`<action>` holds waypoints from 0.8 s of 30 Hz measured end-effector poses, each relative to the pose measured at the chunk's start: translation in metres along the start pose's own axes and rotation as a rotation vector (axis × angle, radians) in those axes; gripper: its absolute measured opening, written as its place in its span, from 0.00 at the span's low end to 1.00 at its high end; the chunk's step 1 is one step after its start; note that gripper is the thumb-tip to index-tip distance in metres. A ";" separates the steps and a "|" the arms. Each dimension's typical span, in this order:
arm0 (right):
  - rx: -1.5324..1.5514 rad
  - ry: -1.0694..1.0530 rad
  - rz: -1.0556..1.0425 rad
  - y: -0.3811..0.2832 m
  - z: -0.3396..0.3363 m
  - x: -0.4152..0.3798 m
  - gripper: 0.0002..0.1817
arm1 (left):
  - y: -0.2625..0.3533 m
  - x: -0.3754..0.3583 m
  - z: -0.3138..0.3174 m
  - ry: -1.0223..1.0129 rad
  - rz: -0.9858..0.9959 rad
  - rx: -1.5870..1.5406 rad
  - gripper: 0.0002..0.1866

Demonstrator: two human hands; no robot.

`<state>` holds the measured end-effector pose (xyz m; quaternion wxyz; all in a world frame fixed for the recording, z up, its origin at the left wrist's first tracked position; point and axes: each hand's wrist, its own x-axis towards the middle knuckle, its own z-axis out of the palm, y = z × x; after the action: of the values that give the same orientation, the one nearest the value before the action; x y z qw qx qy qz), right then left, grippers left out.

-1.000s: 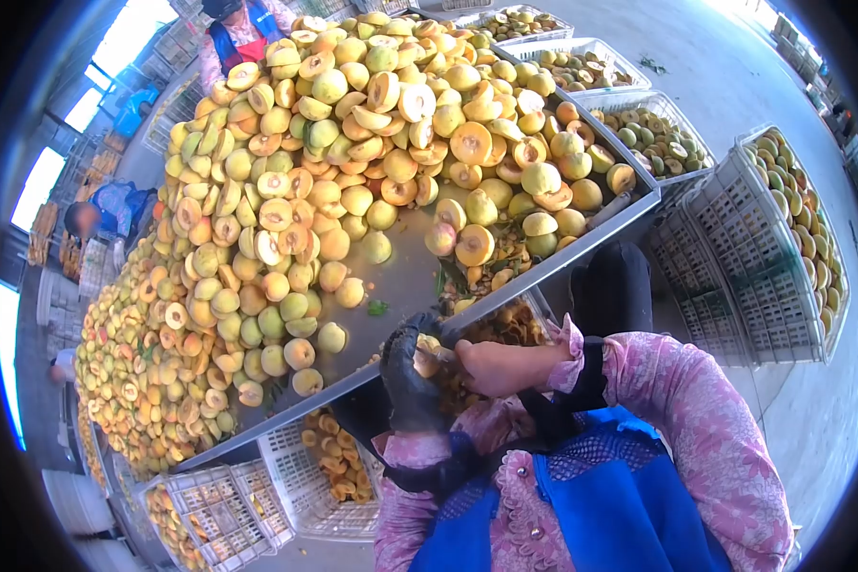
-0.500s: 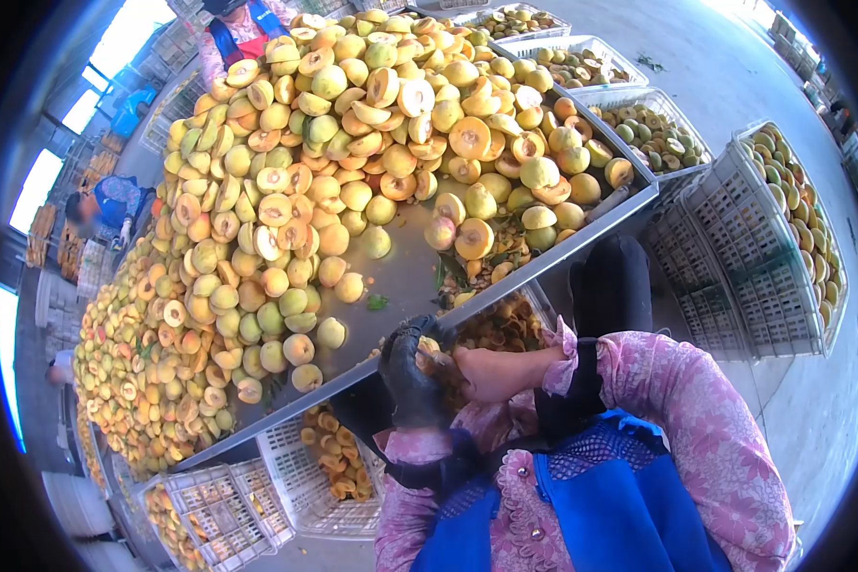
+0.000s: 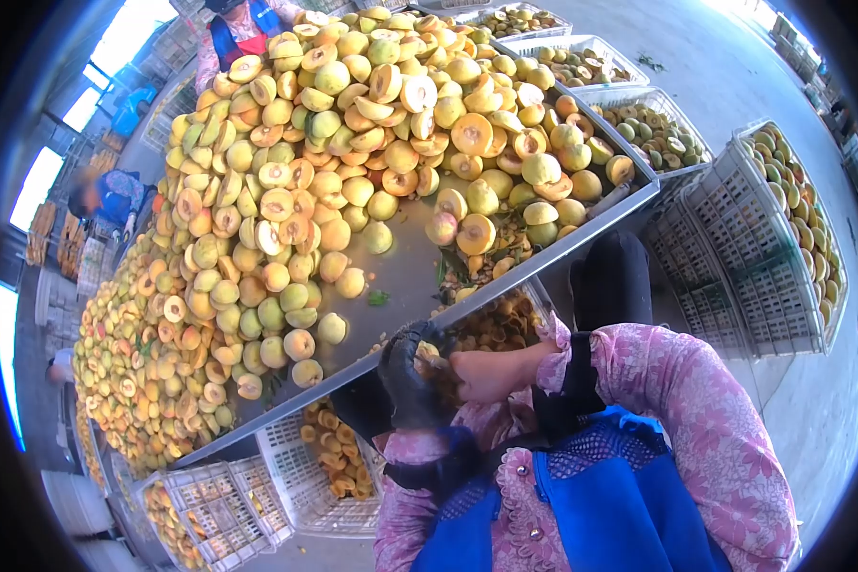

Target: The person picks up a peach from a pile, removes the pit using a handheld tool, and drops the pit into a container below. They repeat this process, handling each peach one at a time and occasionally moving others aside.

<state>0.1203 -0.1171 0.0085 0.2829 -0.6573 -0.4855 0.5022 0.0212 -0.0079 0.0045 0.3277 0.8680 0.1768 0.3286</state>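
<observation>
Yellow, green and orange round fruit, many pieces cut in half, lies heaped in a large mound (image 3: 286,181) across a grey metal table (image 3: 405,253) in the head view, with a raised rim along the near edge. Below that rim, close to the wearer's body, are the two hands. The left hand (image 3: 412,377), in a black glove, is curled around a small yellow-orange piece of fruit (image 3: 429,357), its fingers closed on it. The right hand (image 3: 489,373), bare, comes in from the other side with fingers bent, right beside the piece; blur hides how tightly they close and whether they hold anything. Just beyond the hands, under the table's edge, sits a container of orange-brown fruit pieces (image 3: 501,322). The wearer has pink floral sleeves (image 3: 691,400) and a bright blue vest (image 3: 605,486). At lower left, a white plastic crate (image 3: 291,477) holds cut orange fruit, next to another pale slatted crate (image 3: 234,505). On the right stand stacked white crates (image 3: 748,257), the top one full of greenish-yellow fruit. More filled crates (image 3: 639,100) line the table's upper right side. Two people in blue, one at the top (image 3: 243,33) and one at the left (image 3: 114,198), are near the mound's far side.
</observation>
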 end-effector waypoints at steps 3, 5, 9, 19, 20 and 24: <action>0.001 -0.043 0.024 -0.014 -0.008 -0.011 0.16 | 0.004 0.001 -0.004 -0.059 -0.024 -0.052 0.13; -0.053 -0.021 0.036 -0.016 -0.010 -0.017 0.16 | 0.007 0.001 -0.008 -0.085 0.033 -0.048 0.14; -0.126 0.021 0.039 -0.002 0.005 -0.007 0.14 | 0.008 -0.006 -0.008 -0.040 0.039 -0.161 0.16; 0.135 -0.054 0.095 0.008 0.011 -0.004 0.11 | -0.018 -0.031 0.005 0.037 -0.073 -0.141 0.29; 0.132 -0.056 0.098 0.014 0.015 -0.002 0.11 | -0.019 -0.031 0.006 0.030 -0.086 -0.167 0.29; 0.143 -0.057 0.123 -0.007 0.009 -0.004 0.11 | -0.026 -0.037 0.013 0.122 -0.087 -0.152 0.25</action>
<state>0.1095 -0.1193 0.0133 0.2839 -0.6494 -0.4152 0.5703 0.0015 -0.0138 -0.0377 0.3950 0.8106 0.2084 0.3787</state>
